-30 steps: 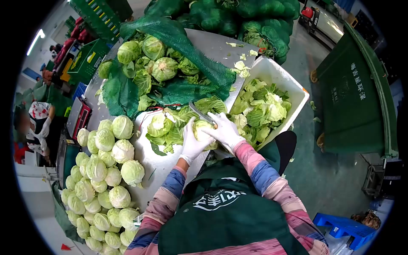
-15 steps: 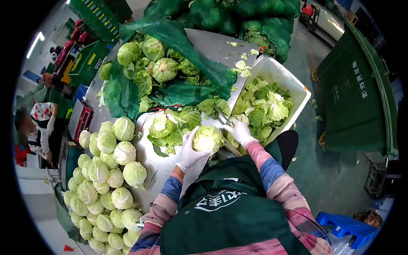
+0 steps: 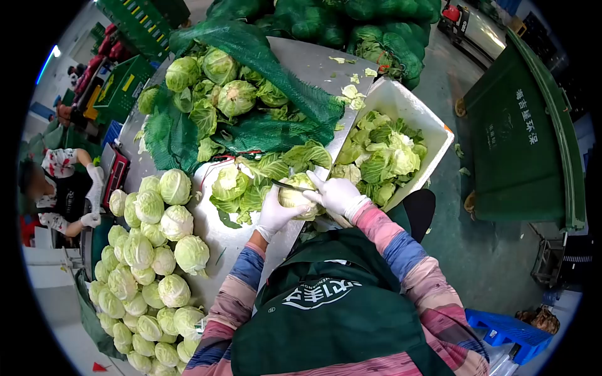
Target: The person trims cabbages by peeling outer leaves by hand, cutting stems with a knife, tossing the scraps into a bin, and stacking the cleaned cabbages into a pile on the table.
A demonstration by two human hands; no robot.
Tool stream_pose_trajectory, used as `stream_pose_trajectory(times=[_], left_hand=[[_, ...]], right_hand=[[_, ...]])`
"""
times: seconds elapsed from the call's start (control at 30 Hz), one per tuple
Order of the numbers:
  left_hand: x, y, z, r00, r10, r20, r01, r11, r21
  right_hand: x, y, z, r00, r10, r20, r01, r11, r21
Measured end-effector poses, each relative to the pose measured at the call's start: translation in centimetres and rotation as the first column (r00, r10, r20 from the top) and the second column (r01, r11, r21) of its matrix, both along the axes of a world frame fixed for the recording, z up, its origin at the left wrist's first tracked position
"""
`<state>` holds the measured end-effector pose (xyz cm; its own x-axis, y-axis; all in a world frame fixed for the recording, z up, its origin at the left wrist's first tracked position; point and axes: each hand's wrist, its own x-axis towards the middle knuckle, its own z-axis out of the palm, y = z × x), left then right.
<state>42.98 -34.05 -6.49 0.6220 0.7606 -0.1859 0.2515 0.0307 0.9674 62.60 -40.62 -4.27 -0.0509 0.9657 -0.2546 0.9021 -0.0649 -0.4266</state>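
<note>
My gloved left hand (image 3: 277, 212) is wrapped around the near left side of a trimmed pale cabbage (image 3: 292, 198). In my gloved right hand (image 3: 339, 195) is a knife (image 3: 287, 185), its dark blade lying across the top of that cabbage. The right fingers cover the handle. Just beyond and left of my hands, loose cabbage leaves (image 3: 228, 185) lie on the metal table (image 3: 216, 255). Farther up, untrimmed cabbages (image 3: 237, 98) rest in an opened green mesh bag (image 3: 276, 139).
Several trimmed cabbages (image 3: 138, 252) are piled at the table's left. A white foam box (image 3: 436, 128) of leaves stands right of my hands. Full mesh bags (image 3: 395, 53) lie beyond the table. A green bin (image 3: 520, 138) stands right. At far left is another person (image 3: 63, 188) near a red scale (image 3: 114, 172).
My right hand has moved left and brought the knife from beside the foam box onto the cabbage. The left hand keeps its hold. The other person's arms now reach toward the scale.
</note>
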Motion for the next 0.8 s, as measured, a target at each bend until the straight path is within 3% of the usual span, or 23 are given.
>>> stream_pose_trajectory(times=[0.03, 0.1, 0.13, 0.17, 0.27, 0.3, 0.37, 0.43, 0.5, 0.63, 0.7, 0.73, 0.8], left_hand=[[-0.1, 0.0, 0.0, 0.997, 0.003, -0.071, 0.0, 0.999, 0.039], [-0.3, -0.2, 0.2, 0.99, 0.01, -0.14, 0.001, 0.997, 0.077], [-0.4, -0.5, 0.5, 0.993, 0.008, -0.117, 0.004, 0.995, 0.1], [-0.5, -0.8, 0.7, 0.995, 0.007, -0.095, 0.005, 0.993, 0.122], [-1.7, -1.0, -1.3, 0.999, 0.002, -0.032, 0.002, 0.992, 0.127], [-1.8, -1.1, -1.5, 0.999, 0.002, -0.034, 0.003, 0.992, 0.128], [-2.1, -0.9, -2.1, 0.996, 0.084, 0.023, -0.085, 0.995, 0.043], [-1.8, -0.5, -2.0, 0.996, 0.092, 0.004, -0.092, 0.994, 0.059], [-1.6, -0.6, -1.8, 0.995, 0.098, -0.015, -0.097, 0.993, 0.067], [-1.8, -0.2, -1.7, 0.997, 0.073, -0.028, -0.07, 0.995, 0.069], [-2.0, -0.1, -1.7, 0.997, 0.072, -0.005, -0.072, 0.997, 0.034], [-2.2, 0.0, -1.7, 0.997, 0.072, 0.002, -0.072, 0.997, 0.04], [-2.7, -0.1, -1.7, 0.999, -0.01, -0.044, 0.014, 0.994, 0.107]], right_hand=[[0.3, 0.4, -0.6, 1.0, 0.001, -0.001, -0.001, 1.0, -0.001], [1.5, 1.2, -1.7, 0.968, -0.034, -0.25, 0.081, 0.98, 0.18], [2.2, 1.7, -1.6, 0.909, -0.133, -0.395, 0.161, 0.986, 0.039], [2.8, 2.1, -1.5, 0.865, -0.26, -0.43, 0.253, 0.965, -0.073], [5.4, 2.8, -5.6, 0.928, -0.341, -0.15, 0.325, 0.937, -0.126], [5.5, 2.5, -5.5, 0.909, -0.392, -0.142, 0.377, 0.918, -0.121], [4.5, 1.5, -5.6, 0.838, -0.468, -0.28, 0.463, 0.882, -0.089], [1.7, 0.6, -1.9, 0.77, -0.521, -0.369, 0.522, 0.846, -0.105], [-1.7, -0.5, -1.9, 0.869, -0.392, -0.304, 0.472, 0.84, 0.267], [-2.3, -0.1, -2.7, 0.854, -0.443, -0.274, 0.492, 0.859, 0.144], [-1.2, 0.7, -4.5, 0.811, -0.425, -0.402, 0.526, 0.83, 0.185], [-0.4, 0.9, -5.4, 0.763, -0.453, -0.461, 0.563, 0.817, 0.127], [1.1, 1.0, -6.5, 0.766, -0.469, -0.441, 0.56, 0.822, 0.098]])
